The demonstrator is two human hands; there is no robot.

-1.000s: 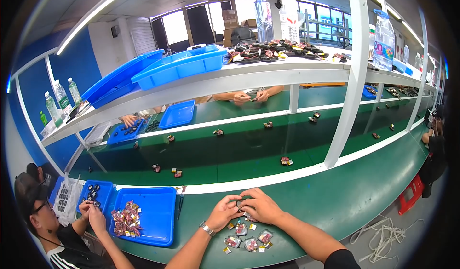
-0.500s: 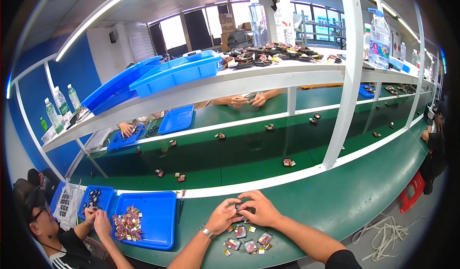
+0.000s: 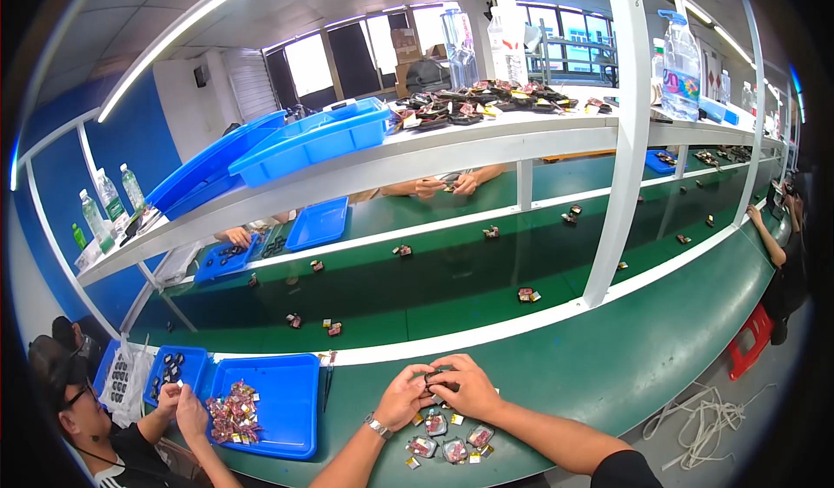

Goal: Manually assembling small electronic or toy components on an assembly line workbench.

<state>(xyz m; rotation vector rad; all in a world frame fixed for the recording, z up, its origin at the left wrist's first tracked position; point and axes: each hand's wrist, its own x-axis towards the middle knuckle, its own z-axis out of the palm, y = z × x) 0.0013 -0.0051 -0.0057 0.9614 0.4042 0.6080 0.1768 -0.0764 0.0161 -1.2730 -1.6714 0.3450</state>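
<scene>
At the worktop's left end, small black parts (image 3: 171, 370) are held in a small blue rectangular plastic tray (image 3: 198, 368). Just right of it, a co-worker's bare hands (image 3: 190, 414) are raised, a tiny white piece pinched at the fingertips. Alongside, a larger blue rectangular plastic tray (image 3: 291, 401) is set between the far and near edges of the green smooth worktop (image 3: 573, 371); its left half is covered by a heap of pink-and-white small components (image 3: 234, 414). A thin dark slender tool (image 3: 327, 385) is laid by the tray's right side, toward the worktop's far edge.

Left hand (image 3: 402, 398), silver metal wristwatch (image 3: 379, 425) worn at the wrist: fingers curled, a small dark piece (image 3: 429, 381) grasped jointly with the right hand (image 3: 469, 388), above the worktop's near half. The piece is mostly hidden by fingers; its shape cannot be told. Below the hands, toward the near edge, four rounded greyish casings with pink insides (image 3: 454, 450) are grouped, small white-and-yellow rectangles (image 3: 413, 463) scattered among them. Past the worktop's curved right edge, a white loose cable (image 3: 702, 423) is heaped on the floor, and a red plastic stool (image 3: 751, 345) is seen.
</scene>
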